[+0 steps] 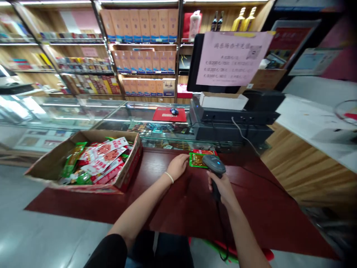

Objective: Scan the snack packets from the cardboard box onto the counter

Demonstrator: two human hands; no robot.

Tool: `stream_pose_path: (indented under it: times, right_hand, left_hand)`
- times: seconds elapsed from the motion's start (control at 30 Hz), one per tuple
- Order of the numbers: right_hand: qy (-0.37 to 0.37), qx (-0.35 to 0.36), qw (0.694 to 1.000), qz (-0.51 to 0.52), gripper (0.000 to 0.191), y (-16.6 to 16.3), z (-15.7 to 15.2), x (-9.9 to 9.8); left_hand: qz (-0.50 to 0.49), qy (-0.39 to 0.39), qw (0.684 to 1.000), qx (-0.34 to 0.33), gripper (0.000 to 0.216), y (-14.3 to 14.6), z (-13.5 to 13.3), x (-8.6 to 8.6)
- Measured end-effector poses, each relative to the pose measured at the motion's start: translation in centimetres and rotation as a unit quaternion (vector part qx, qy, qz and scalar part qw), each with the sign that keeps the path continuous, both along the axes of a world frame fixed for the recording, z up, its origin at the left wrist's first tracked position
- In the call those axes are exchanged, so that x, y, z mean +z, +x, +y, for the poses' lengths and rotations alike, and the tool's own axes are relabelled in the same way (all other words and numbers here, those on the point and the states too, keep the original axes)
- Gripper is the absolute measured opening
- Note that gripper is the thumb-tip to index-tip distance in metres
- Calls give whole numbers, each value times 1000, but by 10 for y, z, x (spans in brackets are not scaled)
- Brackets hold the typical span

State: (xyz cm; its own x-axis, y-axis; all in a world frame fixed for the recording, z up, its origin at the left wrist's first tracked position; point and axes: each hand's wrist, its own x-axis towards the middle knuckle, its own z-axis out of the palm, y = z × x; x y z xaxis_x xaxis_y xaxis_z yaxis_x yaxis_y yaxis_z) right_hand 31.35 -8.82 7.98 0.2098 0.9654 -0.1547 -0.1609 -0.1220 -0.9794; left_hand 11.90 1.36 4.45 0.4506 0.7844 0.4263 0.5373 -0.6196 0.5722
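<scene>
My right hand (221, 188) is wrapped round the handle of a grey barcode scanner (214, 165), whose head points at a green snack packet (197, 159) lying on the dark red table (178, 208). My left hand (177, 166) rests closed at the packet's left edge and touches it. A red packet (205, 152) lies just behind the green one. A cardboard box (52, 163) full of red and green snack packets (100, 162) stands on the table to the left.
Behind the table run glass display counters (83, 111) with a red mouse mat and mouse (170, 113). A black till with a monitor and pink notice (232, 57) stands to the right. Shelves of boxed goods (139, 48) fill the back wall. A wooden counter (304, 163) flanks the right.
</scene>
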Motion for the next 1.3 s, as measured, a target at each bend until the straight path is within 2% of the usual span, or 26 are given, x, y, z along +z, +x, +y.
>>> stream_pose_path:
  times: [0.17, 0.3, 0.43, 0.53, 0.67, 0.8, 0.9, 0.97, 1.1, 1.2, 1.3]
  right_hand:
    - [12, 82, 996, -27, 38, -49, 21, 16]
    - [45, 153, 986, -41, 39, -93, 34, 23]
    - [46, 180, 982, -39, 45, -138, 41, 30]
    - [52, 190, 980, -40, 47, -170, 46, 35]
    - [57, 197, 978, -37, 46, -207, 53, 39]
    - [62, 200, 977, -33, 42, -239, 62, 39]
    - [69, 202, 976, -31, 39, -258, 66, 37]
    - [70, 200, 977, -31, 39, -266, 68, 36]
    - [72, 190, 978, -41, 40, -274, 68, 36]
    - [79, 181, 979, -47, 40, -275, 65, 38]
    - [88, 169, 980, -51, 41, -273, 60, 40]
  left_hand:
    - [-46, 27, 992, 112, 34, -84, -16, 62]
    - [-56, 61, 981, 177, 32, -161, -28, 91]
    - [-16, 75, 967, 245, 31, -242, -32, 103]
    - [8, 81, 956, 280, 34, -295, -25, 107]
    - [77, 71, 956, 274, 37, -345, -6, 104]
    - [168, 35, 951, 255, 50, -372, 13, 89]
    - [243, -34, 933, 263, 66, -383, 24, 76]
    - [280, -72, 923, 253, 59, -385, 28, 73]
    - [311, -101, 917, 227, 24, -381, 28, 80]
    - [263, -101, 924, 258, 15, -378, 24, 91]
    - [78, -67, 958, 268, 14, -380, 21, 100]
